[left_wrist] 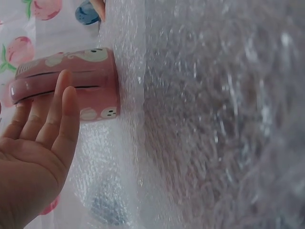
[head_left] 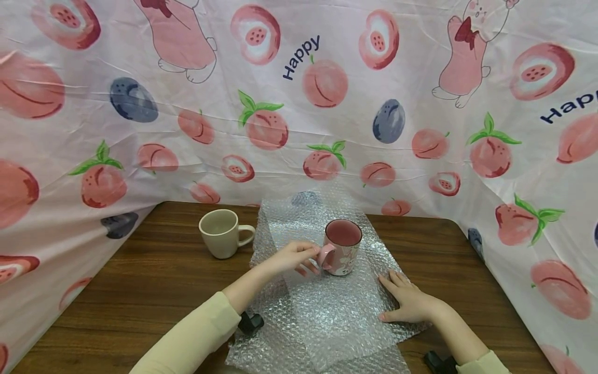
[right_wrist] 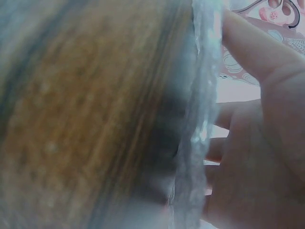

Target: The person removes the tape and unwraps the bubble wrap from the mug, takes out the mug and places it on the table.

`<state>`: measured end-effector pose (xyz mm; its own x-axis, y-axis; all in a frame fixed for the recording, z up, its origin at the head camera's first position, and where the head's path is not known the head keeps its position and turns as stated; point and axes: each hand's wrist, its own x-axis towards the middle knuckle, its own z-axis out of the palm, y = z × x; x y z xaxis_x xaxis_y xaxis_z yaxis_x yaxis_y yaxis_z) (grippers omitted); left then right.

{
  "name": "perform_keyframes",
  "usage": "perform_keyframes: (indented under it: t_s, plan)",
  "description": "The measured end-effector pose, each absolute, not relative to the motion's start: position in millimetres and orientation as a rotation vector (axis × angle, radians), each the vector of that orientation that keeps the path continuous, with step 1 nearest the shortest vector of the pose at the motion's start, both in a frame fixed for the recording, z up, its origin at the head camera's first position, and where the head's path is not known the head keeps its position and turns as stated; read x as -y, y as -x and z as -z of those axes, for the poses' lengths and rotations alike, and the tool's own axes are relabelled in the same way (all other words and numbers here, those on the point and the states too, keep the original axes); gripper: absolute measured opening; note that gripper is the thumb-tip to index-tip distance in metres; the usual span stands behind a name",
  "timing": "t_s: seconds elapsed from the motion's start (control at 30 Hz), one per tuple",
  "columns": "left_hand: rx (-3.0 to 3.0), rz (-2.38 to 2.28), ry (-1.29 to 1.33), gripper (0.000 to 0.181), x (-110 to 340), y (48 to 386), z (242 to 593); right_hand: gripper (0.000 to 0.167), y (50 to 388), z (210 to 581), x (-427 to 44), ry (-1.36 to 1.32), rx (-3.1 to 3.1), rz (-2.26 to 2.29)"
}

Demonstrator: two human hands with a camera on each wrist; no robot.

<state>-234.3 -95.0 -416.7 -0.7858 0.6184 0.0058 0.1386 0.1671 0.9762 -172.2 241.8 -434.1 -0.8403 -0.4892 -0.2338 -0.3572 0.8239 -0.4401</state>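
Note:
A pink mug point(head_left: 342, 254) with white pumpkin-like and ghost-like figures stands upright on a sheet of bubble wrap point(head_left: 327, 317). My left hand point(head_left: 299, 257) is at its handle. In the left wrist view two fingers of the left hand point(left_wrist: 35, 148) pass behind the handle point(left_wrist: 57, 83), while the other fingers extend beside it; the thumb is hidden there. Spread over the right edge of the bubble wrap, my right hand point(head_left: 408, 301) rests with its fingers extended. The right wrist view shows the right hand point(right_wrist: 267, 143) against the edge of the wrap point(right_wrist: 200, 119).
A cream mug point(head_left: 221, 234) stands on the brown wooden table point(head_left: 154, 270) left of the wrap, its handle pointing right. Cloth printed with peaches point(head_left: 336, 119) hangs behind the table and along both sides. The wrap reaches from the back to the near part of the table.

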Motion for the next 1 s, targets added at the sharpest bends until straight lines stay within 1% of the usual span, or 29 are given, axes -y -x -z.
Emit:
perform_keyframes:
  t_s: [0.17,0.63,1.0]
  plan:
    - [-1.981,-1.652,-0.727,0.040,89.8,231.9,417.6,0.098,172.4,434.6,-241.9,0.641,-2.667,0.555]
    - [-1.904,-1.736,-0.625,0.045,76.7,227.3,423.2,0.098,171.2,433.8,-241.1,0.643,-2.672,0.557]
    - [-1.917,-1.751,-0.576,0.041,70.8,226.6,426.7,0.098,170.5,432.8,-240.5,0.645,-2.681,0.555]
